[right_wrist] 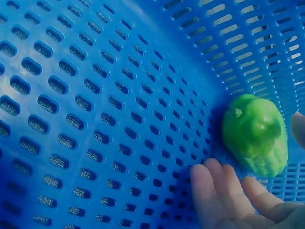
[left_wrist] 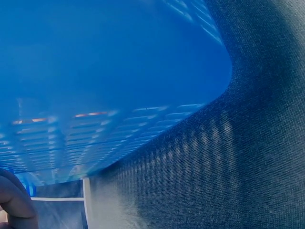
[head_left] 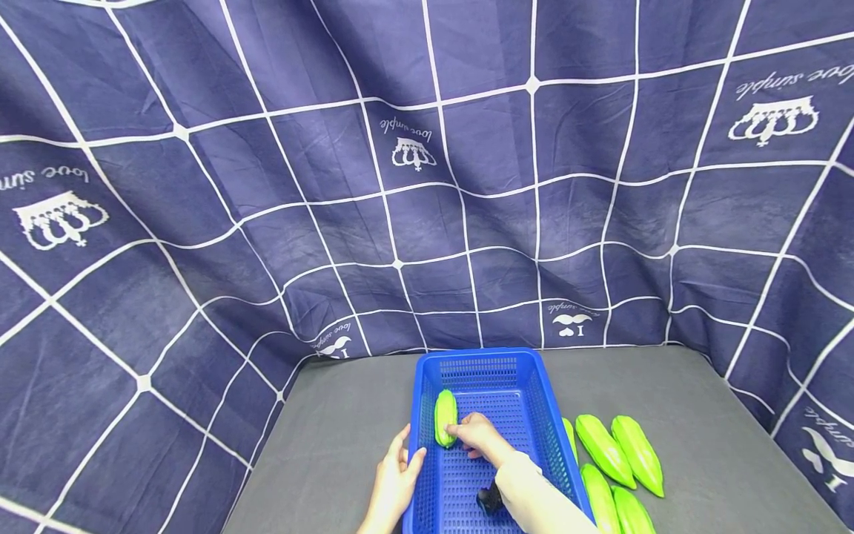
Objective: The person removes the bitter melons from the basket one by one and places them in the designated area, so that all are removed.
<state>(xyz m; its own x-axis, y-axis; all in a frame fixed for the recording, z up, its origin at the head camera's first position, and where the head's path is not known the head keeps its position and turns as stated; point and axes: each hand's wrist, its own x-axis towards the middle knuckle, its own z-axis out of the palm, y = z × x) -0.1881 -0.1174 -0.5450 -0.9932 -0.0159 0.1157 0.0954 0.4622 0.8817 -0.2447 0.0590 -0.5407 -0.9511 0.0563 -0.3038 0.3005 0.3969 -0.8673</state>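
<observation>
In the head view, a blue plastic basket point(head_left: 427, 363) with slotted walls stands on the grey table. A bright green ribbed vegetable point(head_left: 445, 417), like a bitter melon, lies lengthwise along its left wall, near the far end. My right hand point(head_left: 482, 436) reaches into the basket beside it. The right wrist view shows the fingers fairly straight, with the thumb on the other side of the vegetable point(right_wrist: 255, 133) and gaps around it. My left hand point(head_left: 396, 475) holds the basket's left rim, thumb over the top; in the left wrist view only bent fingers point(left_wrist: 16, 202) show.
Several more green vegetables point(head_left: 603, 449) lie on the grey table point(head_left: 340, 445), right of the basket, one partly hidden by its wall. A blue checked cloth point(head_left: 480, 222) hangs behind and at both sides. A black object point(head_left: 490, 498) sits at the right wrist.
</observation>
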